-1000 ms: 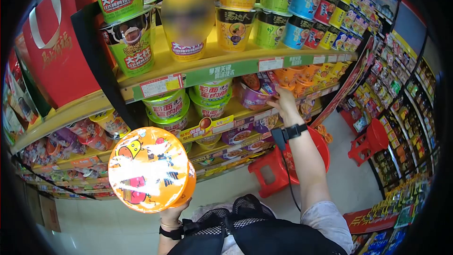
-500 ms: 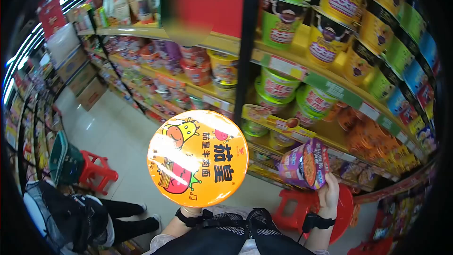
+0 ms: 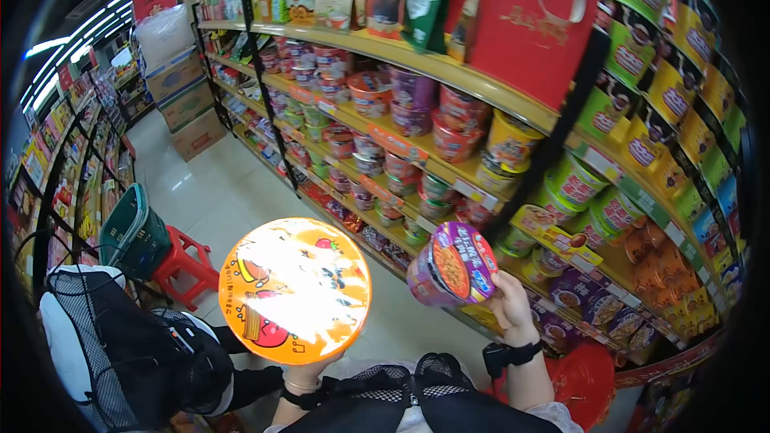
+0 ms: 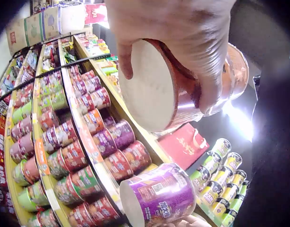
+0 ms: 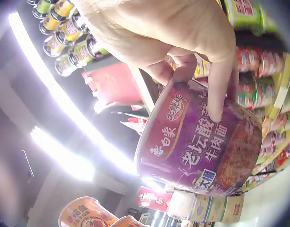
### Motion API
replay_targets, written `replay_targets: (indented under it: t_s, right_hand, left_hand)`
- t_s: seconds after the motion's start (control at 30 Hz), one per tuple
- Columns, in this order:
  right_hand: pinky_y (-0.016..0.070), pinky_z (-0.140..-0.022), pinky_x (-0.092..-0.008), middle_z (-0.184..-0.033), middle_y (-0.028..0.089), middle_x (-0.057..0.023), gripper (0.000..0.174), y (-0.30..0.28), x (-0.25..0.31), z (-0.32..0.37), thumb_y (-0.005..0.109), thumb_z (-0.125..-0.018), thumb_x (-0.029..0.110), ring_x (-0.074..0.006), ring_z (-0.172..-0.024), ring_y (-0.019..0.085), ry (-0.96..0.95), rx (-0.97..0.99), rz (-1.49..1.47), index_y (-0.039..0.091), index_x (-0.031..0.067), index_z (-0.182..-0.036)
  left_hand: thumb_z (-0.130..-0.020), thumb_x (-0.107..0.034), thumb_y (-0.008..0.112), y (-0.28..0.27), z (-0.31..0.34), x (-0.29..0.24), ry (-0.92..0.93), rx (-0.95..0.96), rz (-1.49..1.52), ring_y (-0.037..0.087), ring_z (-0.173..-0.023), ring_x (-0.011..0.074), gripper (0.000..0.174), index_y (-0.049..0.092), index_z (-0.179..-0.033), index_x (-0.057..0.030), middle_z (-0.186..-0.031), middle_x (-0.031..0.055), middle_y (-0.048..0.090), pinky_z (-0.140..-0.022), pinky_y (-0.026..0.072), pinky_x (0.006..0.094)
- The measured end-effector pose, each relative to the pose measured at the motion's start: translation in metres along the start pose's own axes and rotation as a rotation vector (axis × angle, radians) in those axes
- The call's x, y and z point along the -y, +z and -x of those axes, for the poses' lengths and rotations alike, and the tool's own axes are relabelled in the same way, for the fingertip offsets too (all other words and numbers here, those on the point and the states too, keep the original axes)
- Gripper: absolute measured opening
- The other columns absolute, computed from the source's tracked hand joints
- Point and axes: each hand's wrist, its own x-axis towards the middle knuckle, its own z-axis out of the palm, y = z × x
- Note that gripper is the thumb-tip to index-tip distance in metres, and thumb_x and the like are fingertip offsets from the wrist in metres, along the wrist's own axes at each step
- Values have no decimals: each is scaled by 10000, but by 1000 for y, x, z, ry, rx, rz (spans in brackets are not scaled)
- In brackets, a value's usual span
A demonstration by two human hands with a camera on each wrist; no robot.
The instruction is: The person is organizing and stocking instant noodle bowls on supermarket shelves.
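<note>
My left hand (image 3: 311, 370) holds an orange instant noodle tub (image 3: 353, 329) from below, its glossy lid facing up under glare. The left wrist view shows that hand (image 4: 183, 42) with thumb and fingers curled round the tub near its white base (image 4: 147, 90); a second orange tub (image 4: 237, 71) appears stacked beyond it. On the other side, my right hand (image 3: 511, 305) grips a purple instant noodle tub (image 3: 433, 277) by its lid edge, the lid tilted toward me. In the right wrist view its fingers (image 5: 220, 90) lie over the purple lid (image 5: 192, 137).
Shelves of noodle tubs (image 3: 369, 92) run along the right, with a red gift bag (image 3: 525, 24) on top. At left stand a person in black (image 3: 152, 353), a red stool (image 3: 186, 269) and a green basket (image 3: 136, 232). Cardboard boxes (image 3: 180, 100) are stacked farther back.
The purple tub has come off the shelf in my right hand and now sits beside the orange one. The head view has swung left along the aisle. My left hand keeps its hold.
</note>
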Motion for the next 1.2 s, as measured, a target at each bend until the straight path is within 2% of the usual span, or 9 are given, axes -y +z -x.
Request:
replay_targets:
  t_s: [0.07,0.17,0.27,0.33,0.4,0.57,0.87,1.0,1.2]
  right_hand:
    - [505,-749,-397,-980,624,-71,239,49,-18,-20,483,-907,204,-183,-858,615,21,59,-13,559,25,-1047]
    - [504,-777,-424,-980,621,-86,237,101,-36,-50,474,-912,193,-203,-898,607,21,85,-49,556,16,-1046]
    - [495,-805,-446,-995,615,-102,229,144,-41,-75,462,-918,191,-215,-902,605,-1,122,-104,555,13,-1029]
    - [493,-810,-452,-992,617,-99,222,156,-36,-90,459,-919,190,-210,-907,604,-14,136,-99,556,15,-1017]
    - [490,-816,-458,-988,619,-97,216,180,-31,-111,457,-919,189,-205,-911,603,-27,151,-70,556,18,-1005]
    - [472,-850,-463,-993,629,-88,196,213,-6,-154,442,-920,178,-187,-929,602,-149,115,2,559,32,-980]
    - [521,-781,-453,-969,638,-107,230,253,19,-240,446,-914,185,-210,-877,630,-285,62,-53,564,11,-1008]
    - [507,-802,-421,-958,646,-85,227,265,46,-282,468,-908,195,-185,-881,623,-287,83,-48,575,23,-1009]
    - [498,-820,-436,-993,630,-95,233,271,68,-300,451,-917,186,-189,-922,609,-253,45,-42,565,10,-1017]
  left_hand:
    - [-612,-245,821,-40,4,21,-309,-119,337,538,-1089,236,780,428,-1253,-40,-1207,90,540,-936,427,348]
    - [-595,-175,826,-114,3,79,117,-66,-348,538,-1089,242,815,389,-1269,-39,-1205,118,534,-946,425,359]
    - [-585,-142,823,-124,-30,37,28,-154,-73,534,-1097,241,808,395,-1262,-39,-1204,121,533,-953,425,361]
    - [-576,-103,811,-135,-32,41,148,-67,-448,534,-1099,247,808,390,-1262,-33,-1210,122,527,-961,423,365]
    - [-704,-205,724,-143,-47,32,32,-199,-279,585,-1015,208,481,577,-1154,-123,-1136,43,607,-863,454,318]
    - [-608,-76,786,-175,-49,89,-47,-164,-259,530,-1104,260,801,358,-1283,-30,-1241,136,501,-958,420,382]
    - [-606,-75,763,-200,-134,118,-2,3,-541,500,-1129,271,879,263,-1329,-80,-1272,138,462,-984,390,408]
    - [-620,-119,775,-195,-174,123,-54,-233,-275,499,-1134,264,899,232,-1335,-67,-1283,142,454,-991,389,391]
    - [-632,-135,767,-208,-214,188,-71,-29,-462,501,-1126,257,817,310,-1305,-46,-1276,124,468,-993,379,380]
